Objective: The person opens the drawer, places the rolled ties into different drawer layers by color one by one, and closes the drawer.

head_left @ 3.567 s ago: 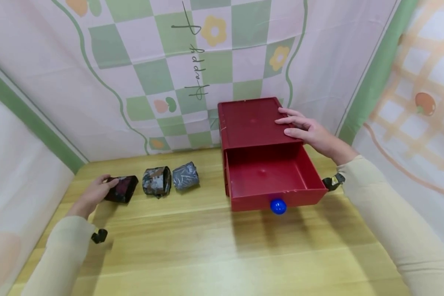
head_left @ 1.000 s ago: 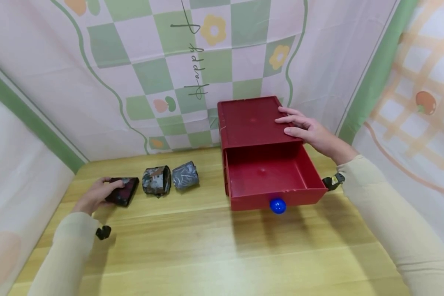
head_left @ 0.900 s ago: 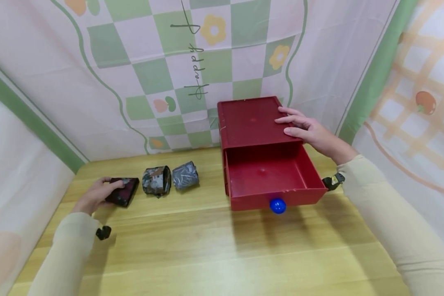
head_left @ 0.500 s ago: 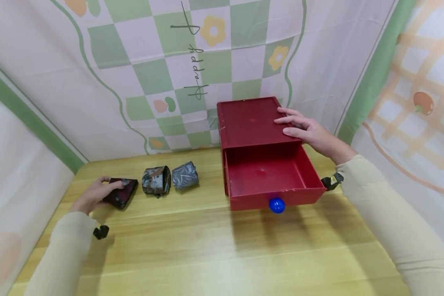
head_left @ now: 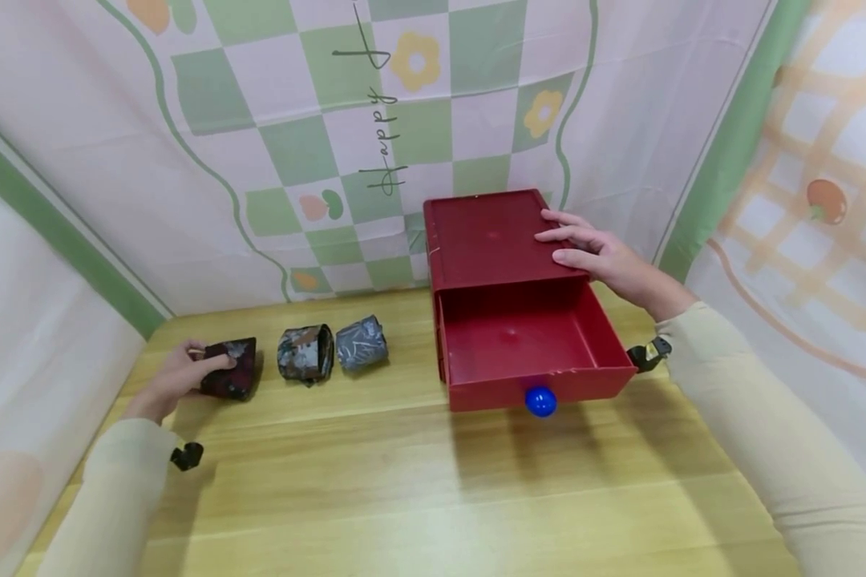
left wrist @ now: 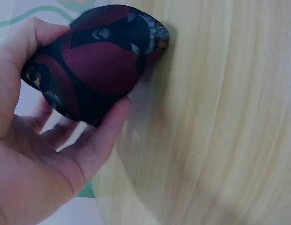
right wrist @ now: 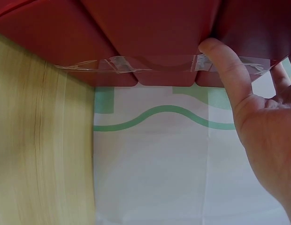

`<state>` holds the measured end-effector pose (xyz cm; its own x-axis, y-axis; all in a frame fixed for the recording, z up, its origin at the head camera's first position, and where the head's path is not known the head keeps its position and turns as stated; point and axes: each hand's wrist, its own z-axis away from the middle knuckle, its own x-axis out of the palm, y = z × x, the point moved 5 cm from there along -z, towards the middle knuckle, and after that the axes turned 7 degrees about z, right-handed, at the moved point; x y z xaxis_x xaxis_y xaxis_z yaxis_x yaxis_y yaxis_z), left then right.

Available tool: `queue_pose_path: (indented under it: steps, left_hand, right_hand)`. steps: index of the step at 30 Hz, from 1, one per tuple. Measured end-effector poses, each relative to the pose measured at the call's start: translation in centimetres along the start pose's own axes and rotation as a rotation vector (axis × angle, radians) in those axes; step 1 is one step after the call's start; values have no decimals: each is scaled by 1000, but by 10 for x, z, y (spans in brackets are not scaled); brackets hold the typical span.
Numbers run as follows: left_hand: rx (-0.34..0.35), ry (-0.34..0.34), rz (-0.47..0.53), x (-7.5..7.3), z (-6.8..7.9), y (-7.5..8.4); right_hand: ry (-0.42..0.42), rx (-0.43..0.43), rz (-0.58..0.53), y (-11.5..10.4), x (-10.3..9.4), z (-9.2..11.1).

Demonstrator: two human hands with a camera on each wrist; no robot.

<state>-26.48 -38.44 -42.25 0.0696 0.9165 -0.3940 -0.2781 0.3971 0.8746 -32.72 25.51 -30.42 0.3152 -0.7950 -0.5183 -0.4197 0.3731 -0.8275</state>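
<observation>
My left hand [head_left: 173, 378] pinches a folded or rolled dark cloth bundle [head_left: 229, 369] with a maroon and black pattern, at the table's left. The left wrist view shows the thumb on one side of the bundle [left wrist: 108, 61] and the fingers on the other. To its right lie a camouflage-patterned cloth roll [head_left: 301, 353] and a grey patterned roll [head_left: 362, 344]. On the top right edge of a red drawer cabinet [head_left: 498, 236] rests my right hand [head_left: 606, 256], fingers extended. Its top drawer [head_left: 512, 340] is pulled out, with nothing seen inside.
A blue round knob [head_left: 541, 401] sticks out from the drawer front. Wooden tabletop [head_left: 332, 489] spreads in front of the rolls and cabinet. Patterned curtains [head_left: 274, 160] hang behind and at both sides. Clear tape [right wrist: 159, 63] runs along the cabinet's side.
My left hand has shifted slightly left with the dark bundle and turned it, so its patterned face tips up differently. The right hand, cabinet and other two rolls stay in place.
</observation>
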Motion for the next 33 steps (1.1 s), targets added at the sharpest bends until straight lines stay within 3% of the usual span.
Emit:
queue_pose_path:
  steps: [6, 12, 23, 28, 33]
  left_hand:
    - [59, -18, -40, 0, -3, 3]
    - [35, -50, -119, 2, -3, 1]
    - [43, -110, -132, 4, 3, -2]
    - [37, -96, -144, 3, 0, -4]
    - [28, -14, -141, 1, 1, -2]
  right_hand:
    - [4, 6, 8, 0, -2, 0]
    - [5, 10, -5, 0, -2, 1]
    - [12, -6, 2, 1, -1, 0]
    - [13, -6, -8, 2, -1, 0]
    - [5, -6, -8, 3, -1, -1]
